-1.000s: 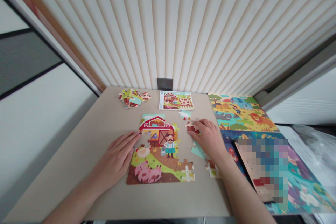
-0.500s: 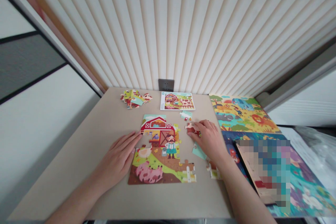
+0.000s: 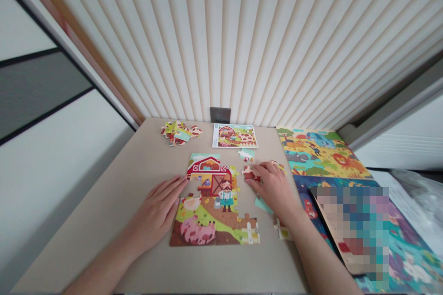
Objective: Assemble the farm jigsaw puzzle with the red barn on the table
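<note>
A partly joined farm jigsaw puzzle [image 3: 207, 212], with a red barn, a farmer and a pink pig, lies on the table. My left hand [image 3: 161, 207] rests flat along its left edge, fingers stretched out. To the right of the puzzle, my right hand [image 3: 275, 189] has thumb and fingertips on a brown and white puzzle piece [image 3: 251, 173], which lies apart from the joined part. Near that hand are a pale blue piece [image 3: 263, 205], partly under it, and a fence piece [image 3: 284, 230] half hidden by the forearm. Another light blue piece [image 3: 246, 153] lies just above.
A picture card [image 3: 235, 136] of the farm scene lies at the back. Left of it is a heap of loose pieces [image 3: 180, 132]. A safari puzzle [image 3: 321, 152] and a dark blue puzzle [image 3: 404, 221] lie on the right, with a blurred-out device [image 3: 332, 235] on top.
My right hand and the brown and white piece have shifted slightly left, uncovering part of another piece behind the fingers. My left hand stays on the puzzle edge. The view has tilted a little.
</note>
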{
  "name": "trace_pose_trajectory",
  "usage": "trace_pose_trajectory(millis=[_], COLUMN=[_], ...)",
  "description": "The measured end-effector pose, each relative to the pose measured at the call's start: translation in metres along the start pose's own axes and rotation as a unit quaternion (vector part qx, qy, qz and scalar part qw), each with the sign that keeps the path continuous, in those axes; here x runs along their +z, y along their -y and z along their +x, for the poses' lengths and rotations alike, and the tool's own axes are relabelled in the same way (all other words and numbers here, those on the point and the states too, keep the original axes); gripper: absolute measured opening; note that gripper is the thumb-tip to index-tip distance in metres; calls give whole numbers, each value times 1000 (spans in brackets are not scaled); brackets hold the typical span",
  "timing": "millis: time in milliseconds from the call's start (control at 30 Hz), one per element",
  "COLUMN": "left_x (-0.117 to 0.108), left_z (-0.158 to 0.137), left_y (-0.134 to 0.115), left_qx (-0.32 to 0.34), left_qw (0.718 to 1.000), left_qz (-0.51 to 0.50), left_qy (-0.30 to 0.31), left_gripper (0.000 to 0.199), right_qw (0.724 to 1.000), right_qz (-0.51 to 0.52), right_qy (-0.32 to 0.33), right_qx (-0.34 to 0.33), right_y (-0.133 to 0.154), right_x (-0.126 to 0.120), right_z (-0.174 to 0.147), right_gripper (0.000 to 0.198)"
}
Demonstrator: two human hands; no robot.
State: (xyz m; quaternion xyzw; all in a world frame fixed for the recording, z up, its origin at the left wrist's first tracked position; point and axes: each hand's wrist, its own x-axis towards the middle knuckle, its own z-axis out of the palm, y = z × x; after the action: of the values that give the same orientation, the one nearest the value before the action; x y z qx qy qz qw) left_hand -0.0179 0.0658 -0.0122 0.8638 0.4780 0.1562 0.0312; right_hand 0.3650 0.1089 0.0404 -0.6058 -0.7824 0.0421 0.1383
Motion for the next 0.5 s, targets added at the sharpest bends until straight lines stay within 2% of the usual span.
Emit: trace_pose_trajectory(millis=[167, 333, 500], left_x=[0, 2, -5], left_z=[0, 0, -5], left_y=[0, 0, -4], left_qx=[3, -1, 49], left_qw=[1000, 999, 993], left_qz=[4, 12, 100], left_qy=[-1, -34, -45], left_gripper=[60, 60, 75], right_qw=[1000, 1000, 999], right_qz=[-5, -7, -22], right_qy=[-4, -15, -26], right_qx=[3, 4, -6], right_y=[1, 2, 10], right_x=[3, -3, -7], right_z=[2, -2, -7], right_gripper=[31, 29, 29])
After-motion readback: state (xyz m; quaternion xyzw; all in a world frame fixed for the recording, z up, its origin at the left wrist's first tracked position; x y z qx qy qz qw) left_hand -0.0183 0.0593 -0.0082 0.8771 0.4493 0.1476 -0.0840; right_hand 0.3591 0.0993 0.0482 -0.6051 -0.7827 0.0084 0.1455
